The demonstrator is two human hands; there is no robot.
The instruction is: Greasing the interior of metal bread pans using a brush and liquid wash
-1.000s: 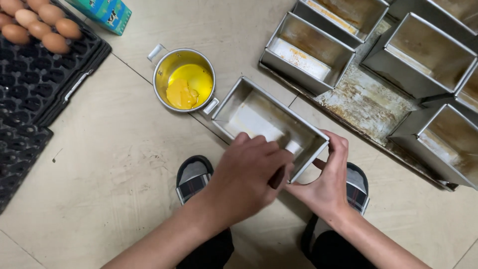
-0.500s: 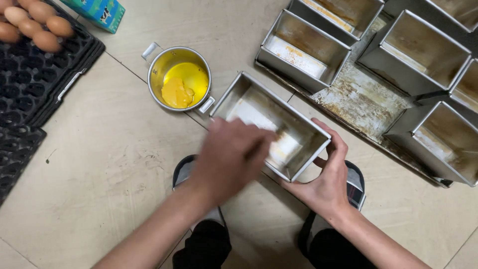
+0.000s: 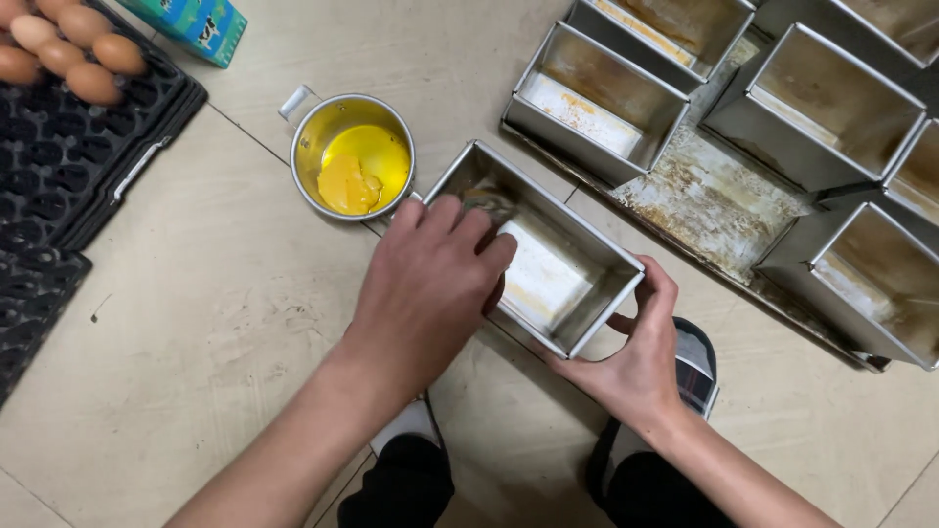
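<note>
The left hand (image 3: 425,288) reaches into a rectangular metal loaf tin (image 3: 548,259), its fingers bent down against the inner wall at the tin's far-left end; something seems pinched under the fingertips, but it is blurred and mostly hidden, so what it is — and how tightly the hand is closed on it — cannot be told. The right hand (image 3: 636,357) grips the tin's near-right corner, thumb over the rim and fingers curled beneath the outer wall, holding it steady.

The tin sits on the tiled floor (image 3: 196,323) just in front of the person's knees, slanting away to the upper left, its inside pale and shiny on the bottom. Just beside its far-left corner stands a small metal pot (image 3: 323,122) with a white handle, holding yellow liquid and a softer yellow lump. To the right lies a stained baking tray (image 3: 704,200) with several more loaf tins (image 3: 597,98) of the same kind set on it — one of them close to the held tin. At the far left are stacked black egg trays (image 3: 59,186), with brown eggs (image 3: 68,54) in the top corner, and a teal carton (image 3: 191,24) near the upper edge. A slippered foot (image 3: 696,362) shows under the right wrist.
</note>
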